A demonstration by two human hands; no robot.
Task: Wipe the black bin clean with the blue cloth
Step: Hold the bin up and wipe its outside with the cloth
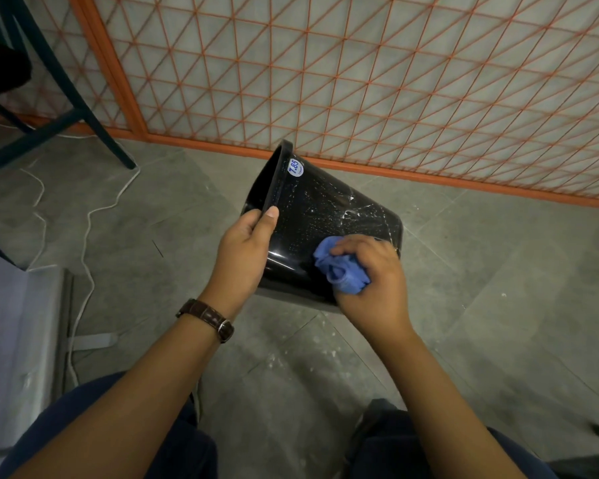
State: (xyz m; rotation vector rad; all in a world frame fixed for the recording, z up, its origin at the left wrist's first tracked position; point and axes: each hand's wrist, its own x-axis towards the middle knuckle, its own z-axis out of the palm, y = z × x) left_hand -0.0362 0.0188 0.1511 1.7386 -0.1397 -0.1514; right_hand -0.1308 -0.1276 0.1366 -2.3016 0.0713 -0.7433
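Inside of the black bin [325,216] largely out of sight. Left hand [246,250]: fingertips hidden past the rim. Blue cloth [339,267] partly covered by the right hand [370,274]. Small print on the sticker [295,167] illegible. Dark frame [49,108], possibly a chair, cut off at the upper left.

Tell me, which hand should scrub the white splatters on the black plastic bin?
Right. The right hand grips the crumpled blue cloth against the black plastic bin; the left hand grips its rim.

A single wide-angle view (head-worn) looks forward and down, close above the left hand [244,252] and right hand [372,276], facing the floor [498,305].
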